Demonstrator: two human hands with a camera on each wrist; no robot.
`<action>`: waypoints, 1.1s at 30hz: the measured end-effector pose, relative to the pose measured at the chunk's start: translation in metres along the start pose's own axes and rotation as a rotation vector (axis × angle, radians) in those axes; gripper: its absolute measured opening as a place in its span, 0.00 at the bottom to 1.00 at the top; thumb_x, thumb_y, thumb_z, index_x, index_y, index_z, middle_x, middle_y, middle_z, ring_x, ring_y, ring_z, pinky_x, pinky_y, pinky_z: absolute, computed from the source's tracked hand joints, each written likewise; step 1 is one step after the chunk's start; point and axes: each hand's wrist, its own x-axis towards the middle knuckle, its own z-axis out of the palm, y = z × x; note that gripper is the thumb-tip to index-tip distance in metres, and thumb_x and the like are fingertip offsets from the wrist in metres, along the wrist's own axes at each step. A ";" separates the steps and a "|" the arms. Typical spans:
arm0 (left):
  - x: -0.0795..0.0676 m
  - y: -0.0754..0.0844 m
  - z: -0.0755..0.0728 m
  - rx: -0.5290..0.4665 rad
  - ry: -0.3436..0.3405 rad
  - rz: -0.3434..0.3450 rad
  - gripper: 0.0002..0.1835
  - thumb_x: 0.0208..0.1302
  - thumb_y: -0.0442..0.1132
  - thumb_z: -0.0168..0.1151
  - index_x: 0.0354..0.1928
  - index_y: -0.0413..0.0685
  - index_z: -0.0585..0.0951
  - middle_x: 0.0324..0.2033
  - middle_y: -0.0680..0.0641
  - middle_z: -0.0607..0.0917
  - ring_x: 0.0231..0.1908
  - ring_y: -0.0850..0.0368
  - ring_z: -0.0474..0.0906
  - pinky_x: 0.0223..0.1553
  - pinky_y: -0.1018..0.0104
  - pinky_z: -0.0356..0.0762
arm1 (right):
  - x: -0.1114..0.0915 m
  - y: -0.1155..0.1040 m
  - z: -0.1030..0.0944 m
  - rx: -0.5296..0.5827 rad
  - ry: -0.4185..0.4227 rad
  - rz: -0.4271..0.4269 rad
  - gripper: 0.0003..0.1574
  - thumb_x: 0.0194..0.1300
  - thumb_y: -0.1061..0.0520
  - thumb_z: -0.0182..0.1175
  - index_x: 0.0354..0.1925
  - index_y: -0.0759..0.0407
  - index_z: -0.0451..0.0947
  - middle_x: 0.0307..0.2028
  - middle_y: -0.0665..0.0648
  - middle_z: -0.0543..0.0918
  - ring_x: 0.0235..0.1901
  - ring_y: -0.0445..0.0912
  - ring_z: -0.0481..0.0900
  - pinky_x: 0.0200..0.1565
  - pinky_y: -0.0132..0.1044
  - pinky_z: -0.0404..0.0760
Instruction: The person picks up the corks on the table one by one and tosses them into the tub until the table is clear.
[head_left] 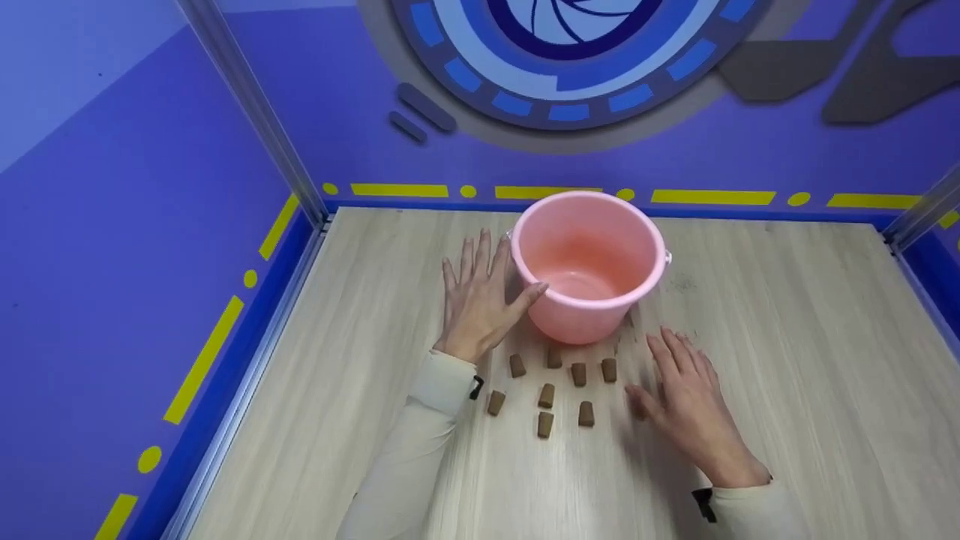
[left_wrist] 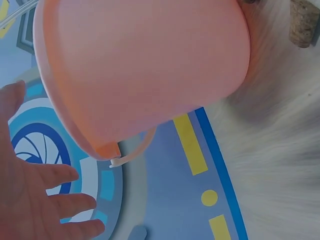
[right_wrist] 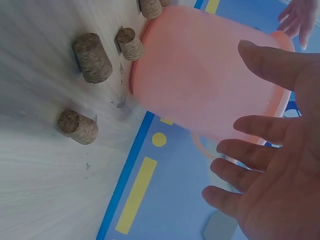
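Note:
A pink bucket (head_left: 581, 322) stands upright on the table, its inside showing no contents in the head view. My left hand (head_left: 480, 307) is at the bucket's left side with fingers extended. Its thumb overlaps the rim in the head view, but the left wrist view shows a gap between hand and bucket. In front of the bucket lie several tapered cork stoppers (head_left: 586, 414), spread apart. To their right hovers my right hand (head_left: 694, 405), fingers spread and holding nothing. One cork (right_wrist: 77, 127) is partly hidden under its thumb in the head view.
The light wood-grain table (head_left: 810, 360) is bounded by a blue patterned back wall (head_left: 337, 97) and a left side panel (head_left: 112, 247). A metal frame post (head_left: 251, 105) rises at the far left corner. The bucket's handle (left_wrist: 142, 150) hangs behind it.

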 end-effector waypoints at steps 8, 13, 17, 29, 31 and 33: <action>0.011 -0.004 0.003 0.016 -0.021 -0.006 0.52 0.73 0.75 0.47 0.85 0.48 0.55 0.84 0.39 0.47 0.82 0.39 0.37 0.77 0.30 0.30 | -0.003 0.007 0.004 0.008 0.027 -0.034 0.48 0.57 0.65 0.80 0.70 0.76 0.70 0.69 0.79 0.70 0.68 0.75 0.68 0.67 0.71 0.65; 0.019 -0.002 0.001 0.038 -0.029 0.008 0.51 0.73 0.75 0.46 0.85 0.47 0.55 0.84 0.39 0.48 0.83 0.39 0.38 0.77 0.29 0.33 | -0.004 0.009 0.004 0.016 -0.011 -0.017 0.46 0.59 0.65 0.79 0.70 0.76 0.71 0.69 0.77 0.72 0.68 0.73 0.70 0.67 0.71 0.68; 0.024 0.000 0.001 0.060 -0.030 0.026 0.51 0.74 0.75 0.46 0.85 0.47 0.54 0.84 0.39 0.48 0.83 0.40 0.39 0.77 0.29 0.35 | -0.004 0.009 0.003 0.037 -0.088 0.019 0.46 0.60 0.64 0.79 0.71 0.75 0.71 0.70 0.77 0.71 0.68 0.72 0.70 0.66 0.69 0.71; 0.035 0.000 0.003 0.141 -0.041 0.078 0.50 0.76 0.73 0.44 0.85 0.47 0.52 0.84 0.41 0.46 0.83 0.41 0.39 0.77 0.28 0.33 | -0.012 0.016 0.007 0.035 -0.226 0.078 0.43 0.62 0.61 0.78 0.71 0.73 0.72 0.68 0.73 0.75 0.67 0.69 0.73 0.65 0.66 0.75; 0.037 0.000 0.004 0.133 -0.049 0.091 0.49 0.77 0.72 0.44 0.86 0.47 0.51 0.84 0.41 0.47 0.83 0.40 0.40 0.77 0.27 0.33 | -0.014 0.019 0.007 0.038 -0.218 0.070 0.42 0.62 0.62 0.78 0.69 0.72 0.73 0.67 0.72 0.76 0.67 0.68 0.74 0.64 0.65 0.76; 0.039 0.000 0.005 0.129 -0.062 0.102 0.48 0.78 0.71 0.44 0.86 0.47 0.51 0.84 0.41 0.48 0.83 0.41 0.41 0.77 0.28 0.34 | -0.015 0.022 0.008 0.036 -0.216 0.068 0.42 0.61 0.62 0.79 0.69 0.72 0.74 0.66 0.72 0.77 0.66 0.68 0.75 0.63 0.64 0.77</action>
